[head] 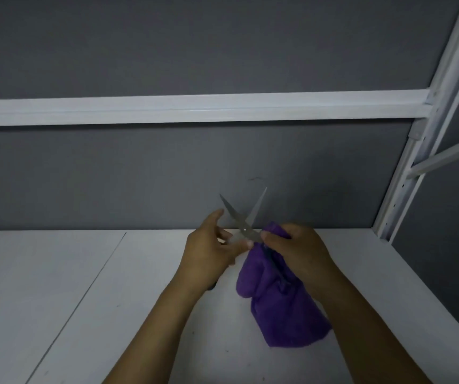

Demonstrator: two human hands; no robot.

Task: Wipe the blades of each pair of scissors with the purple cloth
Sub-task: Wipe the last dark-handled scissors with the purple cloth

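I see the scissors point(244, 220) held up above the white bench point(84, 300); the two blades stand open like a V and point up at the grey wall point(167, 167); the place where the blades cross is low down, between the two hands. The left grip point(209, 250), a bare hand, is just left of the scissors; its fingers curl round the lower part of the scissors and its thumb sticks up beside the left blade. The right grip point(297, 250), the other bare hand, is just right of the scissors; it is clenched on the purple cloth point(278, 306), and its thumb tip touches the scissors just below the crossing. The cloth hangs down from that hand, below and right of the scissors; its low end lies on the bench. A white rail point(195, 108) runs across the wall high above the scissors; a white post point(405, 184) stands far to their right.
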